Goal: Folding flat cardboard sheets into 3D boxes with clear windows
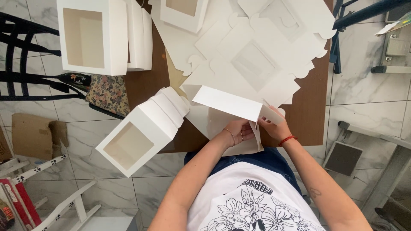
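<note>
Leftmost, black chair [21, 55] beside brown table [308, 107], patterned cushion [109, 92] at its edge. Tall windowed box [92, 36] standing at top left; finished windowed box [137, 134] lying tilted over table's near edge. Centre: half-folded white box [229, 105] on table just ahead of body, left hand [239, 130] closed on its lower flap, thumb and fingers pinching card. Right hand [274, 126], red cord at wrist, gripping side flap of same box. Behind, flat box blanks [257, 55] spread across table, overlapping.
</note>
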